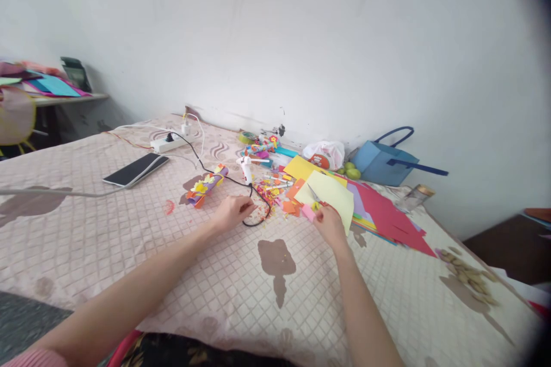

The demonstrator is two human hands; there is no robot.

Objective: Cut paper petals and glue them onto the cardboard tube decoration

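My left hand (232, 212) rests on the quilted bed cover (129, 241), fingers curled in a pinch beside a black cable (258, 219); what it pinches is too small to name. My right hand (329, 225) is closed on scissors (313, 195) whose blades point up over a pale yellow paper sheet (331, 192). A small pink piece (308, 213) lies just left of that hand. Between the hands lie paper scraps (271, 186) and a white glue gun (247, 170). A rolled paper craft with flowers (207, 183) lies left of my left hand.
Red and coloured sheets (387, 212) spread to the right. A blue paper bag (383, 161), green fruit (353, 172) and a plastic bag (325, 152) stand by the wall. A phone (135, 169) and power strip (170, 142) lie at the left. A glass jar (415, 195) stands at the right.
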